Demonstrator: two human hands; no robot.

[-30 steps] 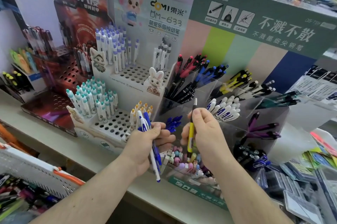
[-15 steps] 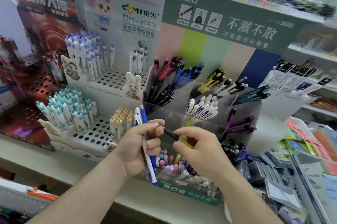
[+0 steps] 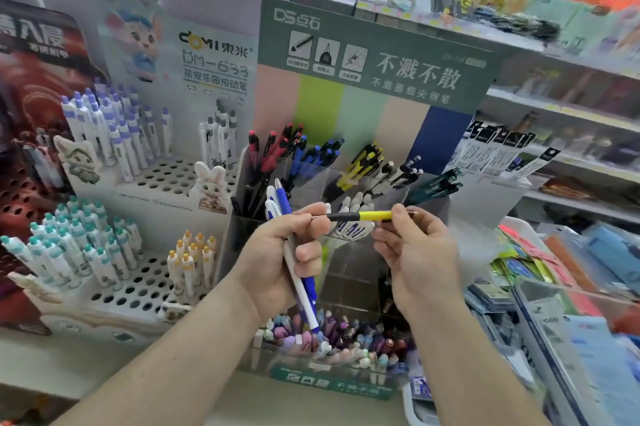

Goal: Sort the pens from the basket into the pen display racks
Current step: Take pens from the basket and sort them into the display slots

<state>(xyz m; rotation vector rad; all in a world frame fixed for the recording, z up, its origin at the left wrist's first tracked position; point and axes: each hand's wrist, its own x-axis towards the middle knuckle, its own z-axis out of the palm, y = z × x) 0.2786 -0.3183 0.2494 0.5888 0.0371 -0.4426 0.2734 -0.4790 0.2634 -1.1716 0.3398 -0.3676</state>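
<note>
Shop shelving point(image 3: 41, 370) is carrying the whole display, pale and running under both forearms. Nearest, just in front of the clear rack point(image 3: 367, 183), a low tray of pastel pens point(image 3: 332, 339) is sitting behind a green label strip.

Above that tray, the left hand point(image 3: 277, 259) is gripping a bundle of blue and white pens point(image 3: 301, 273); its fingers are curling tight around the barrels, which are slanting from upper left down to lower right, tips pointing at the tray. The thumb and forefinger of that same hand are also pinching the dark tip end of a yellow and black pen point(image 3: 360, 216).

Right of it, the right hand point(image 3: 419, 252) is pinching the other end of the yellow and black pen between thumb and forefinger, its remaining fingers loosely curled below. The pen is lying level between both hands, directly before the clear rack's front compartments.

Inside the clear rack, red, blue, yellow, black and dark green pens are leaning in separate compartments, with white and blue ones lower down just behind the held pen.

Left of the clear rack, a white perforated stand point(image 3: 152, 179) is holding upright white pens with purple, teal and orange caps. Behind the clear rack, a green header card point(image 3: 377, 55) is rising, and blurred shelves of goods are stretching beyond it.
</note>
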